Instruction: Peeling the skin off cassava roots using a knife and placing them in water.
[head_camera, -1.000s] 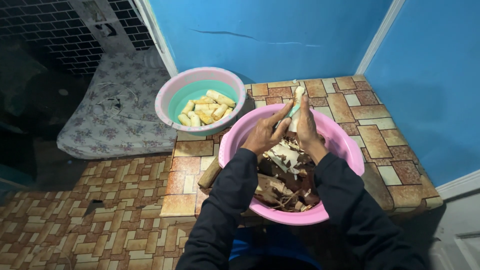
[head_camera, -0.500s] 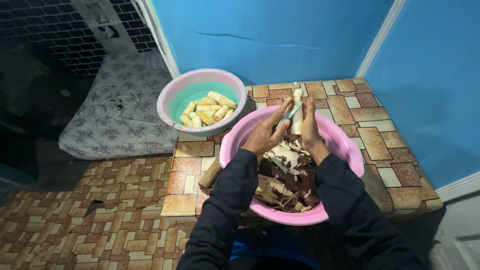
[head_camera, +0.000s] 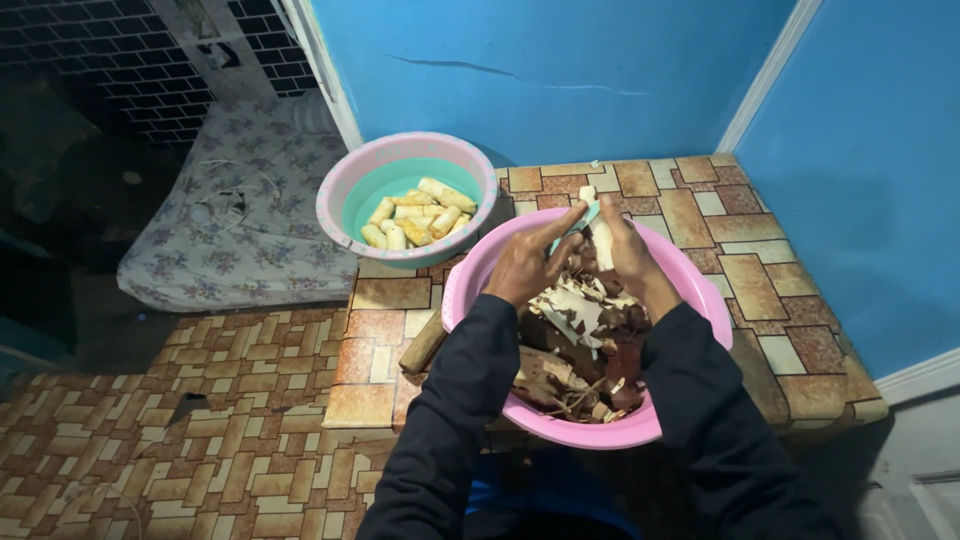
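Left hand (head_camera: 528, 268) curled closed around a small tool, its pale blade (head_camera: 566, 232) barely visible; exact tool unclear. Right hand (head_camera: 626, 252) wrapped tight on a pale, smooth peeled root piece (head_camera: 602, 240), held upright over the far rim of the pink plastic basin (head_camera: 700, 290). Basin holds rough brown and whitish peelings (head_camera: 575, 335). Far left: round pink-and-teal bowl (head_camera: 345, 190) with pale cylindrical peeled pieces (head_camera: 415, 215). Tile-patterned surface (head_camera: 760, 260) beneath.

A flowered mattress (head_camera: 235, 215) lies beside the tiled floor (head_camera: 150, 440).
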